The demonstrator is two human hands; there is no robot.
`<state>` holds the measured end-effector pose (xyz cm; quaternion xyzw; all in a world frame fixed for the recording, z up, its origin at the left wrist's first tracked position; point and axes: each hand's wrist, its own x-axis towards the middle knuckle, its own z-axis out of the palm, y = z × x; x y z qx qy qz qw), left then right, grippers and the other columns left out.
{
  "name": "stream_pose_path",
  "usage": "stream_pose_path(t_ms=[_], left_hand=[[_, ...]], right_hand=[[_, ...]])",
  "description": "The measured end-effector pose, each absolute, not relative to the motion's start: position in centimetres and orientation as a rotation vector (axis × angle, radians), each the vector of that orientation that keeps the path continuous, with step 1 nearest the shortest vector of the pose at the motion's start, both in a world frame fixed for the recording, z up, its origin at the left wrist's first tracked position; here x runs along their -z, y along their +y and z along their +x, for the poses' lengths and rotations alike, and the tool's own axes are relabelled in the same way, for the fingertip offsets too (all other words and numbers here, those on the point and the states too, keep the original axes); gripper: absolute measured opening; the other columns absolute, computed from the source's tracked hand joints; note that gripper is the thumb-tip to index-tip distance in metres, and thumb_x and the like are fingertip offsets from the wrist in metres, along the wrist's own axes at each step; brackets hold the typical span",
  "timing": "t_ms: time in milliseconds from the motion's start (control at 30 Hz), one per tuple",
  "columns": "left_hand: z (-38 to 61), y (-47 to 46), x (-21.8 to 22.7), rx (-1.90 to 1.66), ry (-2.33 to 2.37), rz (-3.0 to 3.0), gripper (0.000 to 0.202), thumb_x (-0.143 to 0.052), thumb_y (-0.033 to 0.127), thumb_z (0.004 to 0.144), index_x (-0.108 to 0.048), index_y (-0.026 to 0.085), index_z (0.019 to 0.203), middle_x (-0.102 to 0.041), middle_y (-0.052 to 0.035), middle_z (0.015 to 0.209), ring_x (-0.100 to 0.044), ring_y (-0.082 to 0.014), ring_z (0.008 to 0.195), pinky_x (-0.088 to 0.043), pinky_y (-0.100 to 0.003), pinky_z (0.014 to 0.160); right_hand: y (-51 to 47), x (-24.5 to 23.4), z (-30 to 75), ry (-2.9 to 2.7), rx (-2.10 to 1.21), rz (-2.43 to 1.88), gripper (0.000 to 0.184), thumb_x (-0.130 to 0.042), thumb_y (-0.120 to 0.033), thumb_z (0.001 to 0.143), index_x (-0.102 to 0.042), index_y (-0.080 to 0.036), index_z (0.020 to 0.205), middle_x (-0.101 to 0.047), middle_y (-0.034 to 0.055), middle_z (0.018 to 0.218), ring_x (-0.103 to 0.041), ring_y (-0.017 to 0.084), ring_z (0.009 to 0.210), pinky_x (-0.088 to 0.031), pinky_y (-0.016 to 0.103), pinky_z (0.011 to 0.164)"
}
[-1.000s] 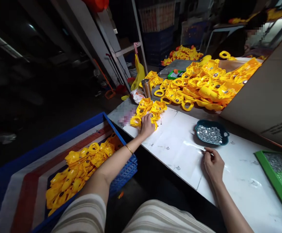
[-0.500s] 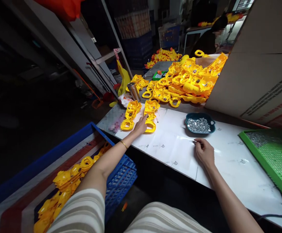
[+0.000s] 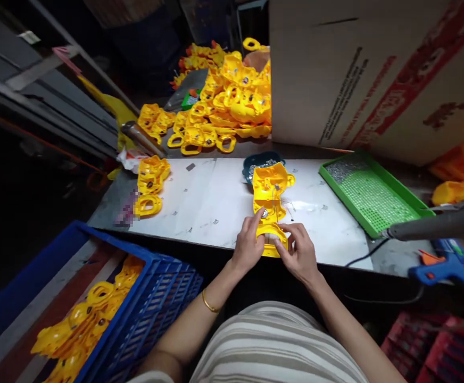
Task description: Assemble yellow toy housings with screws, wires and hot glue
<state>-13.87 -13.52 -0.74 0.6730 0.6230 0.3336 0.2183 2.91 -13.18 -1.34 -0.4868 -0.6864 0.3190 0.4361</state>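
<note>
A yellow plastic shell part point(image 3: 271, 194) with a loop handle lies on the white table top point(image 3: 212, 202) near its front edge. My left hand point(image 3: 248, 246) grips the left side of its handle end, fingers closed on it. My right hand point(image 3: 299, 251) pinches the right side of the same end. Thin wires and a small round metal piece show inside the shell. A dark teal dish of small screws point(image 3: 261, 164) sits just behind the part, partly hidden by it.
A small stack of yellow parts point(image 3: 149, 181) lies at the table's left, a big heap point(image 3: 224, 101) behind. A green tray point(image 3: 371, 192) sits right, a cardboard box point(image 3: 371, 74) behind it. A blue crate with yellow parts point(image 3: 108, 303) stands lower left; a blue-handled power tool point(image 3: 443, 239) at right.
My left hand left the stack at the left and brought one yellow part to the table's front middle. My right hand moved onto it. The view swung right and down.
</note>
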Motion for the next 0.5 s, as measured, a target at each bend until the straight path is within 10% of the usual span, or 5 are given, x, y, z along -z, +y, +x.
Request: stream_pose_path(t_ms=[233, 500], left_hand=[[-11.1, -12.6, 1.8, -0.797, 1.558, 1.935, 0.070, -0.046, 0.004, 0.077, -0.040, 0.026, 0.144, -0.058, -0.0080, 0.125, -0.058, -0.0212, 0.115, -0.047, -0.036, 0.103], [-12.2, -13.8, 2.6, -0.925, 1.423, 1.754, 0.070, -0.049, 0.048, 0.094, -0.022, 0.017, 0.151, -0.066, -0.0082, 0.106, -0.066, -0.0178, 0.093, -0.053, -0.030, 0.086]], right_hand=[[-14.6, 3.3, 6.1, -1.804, -0.726, -1.452, 0.032, -0.052, -0.035, 0.092, -0.059, -0.021, 0.120, -0.062, 0.0074, 0.098, -0.059, 0.014, 0.062, -0.053, 0.029, 0.060], [-14.2, 3.6, 6.4, -1.727, -0.672, -1.366, 0.028, -0.049, -0.027, 0.094, -0.060, -0.019, 0.118, -0.061, 0.0082, 0.098, -0.060, 0.014, 0.068, -0.053, 0.028, 0.061]])
